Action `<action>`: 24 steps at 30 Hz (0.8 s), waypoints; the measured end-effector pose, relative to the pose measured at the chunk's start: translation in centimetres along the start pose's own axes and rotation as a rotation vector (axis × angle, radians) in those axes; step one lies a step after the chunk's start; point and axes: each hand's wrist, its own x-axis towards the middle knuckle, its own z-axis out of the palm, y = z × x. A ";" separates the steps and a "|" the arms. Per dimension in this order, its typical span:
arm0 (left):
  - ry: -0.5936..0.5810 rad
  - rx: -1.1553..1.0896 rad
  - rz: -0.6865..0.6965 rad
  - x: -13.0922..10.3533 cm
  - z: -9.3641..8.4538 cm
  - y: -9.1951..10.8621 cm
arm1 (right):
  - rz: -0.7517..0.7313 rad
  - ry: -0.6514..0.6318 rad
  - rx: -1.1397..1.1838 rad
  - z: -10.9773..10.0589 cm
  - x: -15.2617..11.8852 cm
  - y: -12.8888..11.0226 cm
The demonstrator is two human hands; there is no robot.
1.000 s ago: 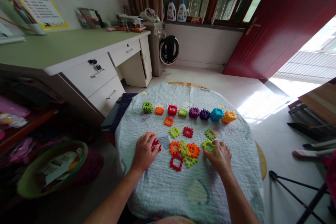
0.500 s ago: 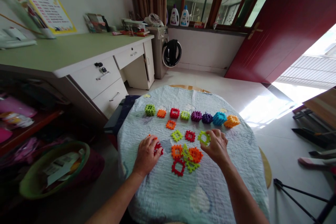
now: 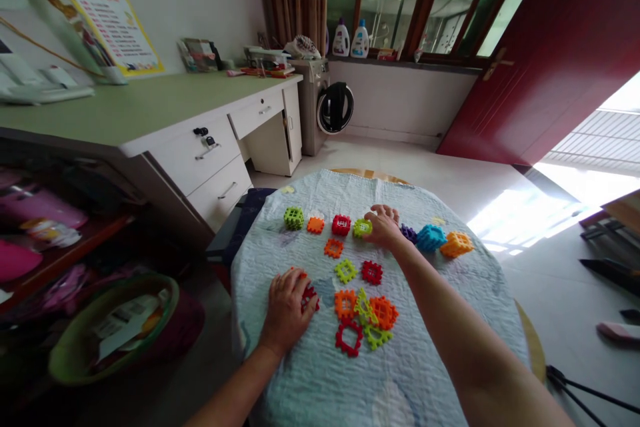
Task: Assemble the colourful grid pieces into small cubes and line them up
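Note:
My left hand (image 3: 286, 310) lies low on the cloth, its fingers curled over a red toothed building piece (image 3: 311, 298). A bit of orange shows past its fingertips. At the back row my right hand (image 3: 385, 225) is closed on a lime-green square building piece (image 3: 362, 228) over the spot of the lime stack; its fingers hide part of it. Between the hands lie a lime piece (image 3: 345, 271), a red piece (image 3: 372, 273), orange pieces (image 3: 345, 305), lime triangles (image 3: 377, 337) and a red frame piece (image 3: 349, 337).
The back row also has a green stack (image 3: 293, 218), an orange square (image 3: 315, 225), a red stack (image 3: 341, 225), a dark purple stack (image 3: 409, 233), a blue stack (image 3: 431, 238) and a yellow-orange stack (image 3: 457, 244). A cloth covers the round table (image 3: 425, 367). A basket (image 3: 170, 300) stands at left.
My right hand has carried the lime-green square piece away and left to the lime stack in the back row. My left hand stays over the red piece. The view has shifted slightly.

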 end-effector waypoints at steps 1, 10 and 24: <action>-0.003 0.001 0.000 0.0 0.0 0.0 | -0.001 -0.005 -0.003 0.2 0.2 0.0; 0.005 -0.011 -0.005 -0.1 0.1 -0.1 | -0.015 -0.029 -0.025 1.0 0.9 0.2; 0.010 -0.016 -0.010 0.0 -0.1 0.2 | 0.003 0.102 0.027 -0.7 -1.6 -0.6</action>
